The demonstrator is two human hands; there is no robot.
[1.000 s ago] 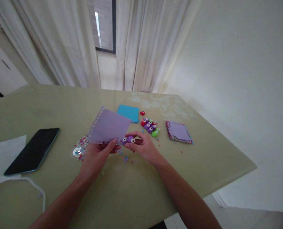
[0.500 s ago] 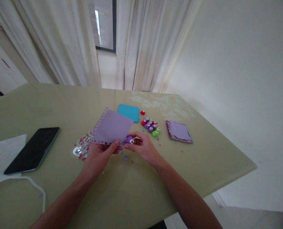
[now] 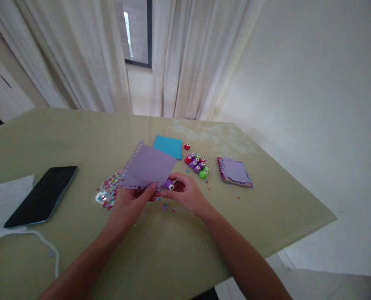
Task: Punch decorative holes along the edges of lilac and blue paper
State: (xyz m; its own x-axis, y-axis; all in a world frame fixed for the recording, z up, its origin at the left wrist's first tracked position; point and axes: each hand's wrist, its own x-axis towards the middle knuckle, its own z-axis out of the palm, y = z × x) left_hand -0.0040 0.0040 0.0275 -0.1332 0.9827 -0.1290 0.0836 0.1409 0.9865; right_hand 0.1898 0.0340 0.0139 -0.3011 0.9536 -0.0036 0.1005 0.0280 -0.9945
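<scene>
A sheet of purple paper (image 3: 149,166) is pinched at its near edge by my left hand (image 3: 133,202), thumb on top. Small punched holes run along its left edge and near edge. My right hand (image 3: 185,192) is closed on a small purple paper punch (image 3: 169,184) with a round eye on it. The punch sits at the paper's near right corner; whether the paper is inside its slot I cannot tell. Beyond my right hand stand several more punches (image 3: 197,163) in red, purple and green, grouped together, with a red punch (image 3: 187,146) apart from them.
Blue paper (image 3: 169,146) lies behind the purple sheet. At the right is a stack of punched papers (image 3: 235,172). Colourful confetti (image 3: 110,187) is heaped left of my hands. Further left are a dark tablet (image 3: 43,196), white paper (image 3: 7,204) and a white cable (image 3: 52,246).
The punch has turned and shifted slightly left and down at the paper's corner, with my right hand still around it. My left hand keeps the sheet almost in place.
</scene>
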